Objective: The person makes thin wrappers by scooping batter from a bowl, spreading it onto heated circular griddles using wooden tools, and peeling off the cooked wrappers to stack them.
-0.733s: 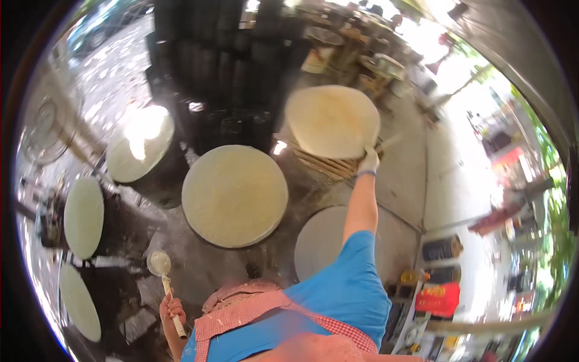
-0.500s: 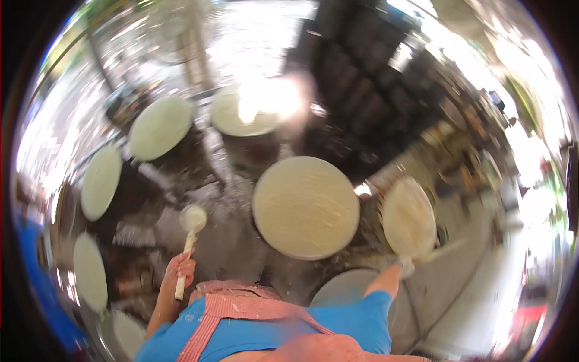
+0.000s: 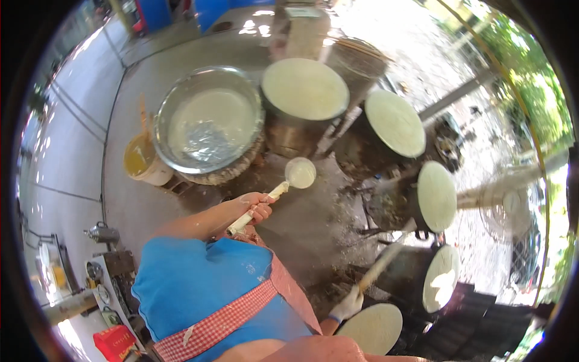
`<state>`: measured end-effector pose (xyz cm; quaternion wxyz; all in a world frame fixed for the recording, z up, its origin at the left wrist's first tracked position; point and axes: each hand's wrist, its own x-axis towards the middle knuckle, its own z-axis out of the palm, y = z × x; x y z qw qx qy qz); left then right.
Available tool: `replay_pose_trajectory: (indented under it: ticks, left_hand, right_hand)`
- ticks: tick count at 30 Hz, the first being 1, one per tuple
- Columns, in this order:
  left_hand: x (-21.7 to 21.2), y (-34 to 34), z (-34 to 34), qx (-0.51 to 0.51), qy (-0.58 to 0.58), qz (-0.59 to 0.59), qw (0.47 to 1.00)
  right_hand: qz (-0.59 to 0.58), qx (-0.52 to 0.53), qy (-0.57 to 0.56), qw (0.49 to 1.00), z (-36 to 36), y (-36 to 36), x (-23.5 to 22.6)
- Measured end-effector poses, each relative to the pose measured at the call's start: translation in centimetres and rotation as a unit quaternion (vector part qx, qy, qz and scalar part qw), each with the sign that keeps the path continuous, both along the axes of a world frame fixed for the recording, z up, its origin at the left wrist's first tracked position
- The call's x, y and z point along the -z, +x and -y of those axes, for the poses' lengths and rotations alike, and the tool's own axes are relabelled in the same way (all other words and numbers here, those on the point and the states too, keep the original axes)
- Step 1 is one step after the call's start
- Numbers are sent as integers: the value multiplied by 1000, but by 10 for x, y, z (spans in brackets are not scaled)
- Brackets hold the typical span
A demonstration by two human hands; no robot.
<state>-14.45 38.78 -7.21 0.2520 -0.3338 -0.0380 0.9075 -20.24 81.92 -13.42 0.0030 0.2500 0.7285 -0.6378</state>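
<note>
My left hand (image 3: 256, 208) is closed around the pale handle of a ladle (image 3: 300, 173). Its round, whitish cup hangs over the floor near the large metal basin (image 3: 167, 158), which holds white liquid with a shiny patch on it. On my right hand (image 3: 348, 303) is a white glove, and its fingers are wrapped round a long pale stick (image 3: 381, 265) that slants up toward the pots. Beside that hand lies a round, pale-topped pot (image 3: 375, 330). Another pale round top (image 3: 442, 279) is just beyond the stick.
More pots with flat pale tops (image 3: 305, 88) curve round from the far side to the right. A bucket (image 3: 140, 158) with yellowish contents and a stick stands left of the basin. Dark stacked pieces (image 3: 470, 320) lie at lower right; machinery (image 3: 108, 271) stands at left.
The view has swung left, bringing the basin and bucket in and shifting the pots to the right. Both hands keep their hold on the ladle and the stick.
</note>
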Motion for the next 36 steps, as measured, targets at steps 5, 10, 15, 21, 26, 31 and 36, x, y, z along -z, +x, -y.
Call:
replay_pose_trajectory:
  ticks: [5,10,15,21,26,31,36]
  left_hand:
    - [-72,10,-96,-112,-254,72,958]
    - [-18,-9,-87,-192,-513,105,830]
    - [82,-75,-27,-215,-623,132,741]
    - [123,-101,-52,-246,-440,101,858]
    - [139,-108,-27,-190,-472,172,844]
    - [149,-120,-20,-163,-521,203,813]
    - [147,-127,-19,-174,-480,192,838]
  right_hand:
    - [-79,-375,91,919,23,-136,-45]
    - [-131,-548,374,737,75,-193,-106]
    - [-115,-589,510,616,137,-196,-137]
    - [-67,-605,452,652,159,-191,-100]
    - [-32,-601,550,580,162,-178,-64]
    - [-23,-602,492,628,183,-188,-57]
    - [-2,-621,531,577,182,-186,-60]
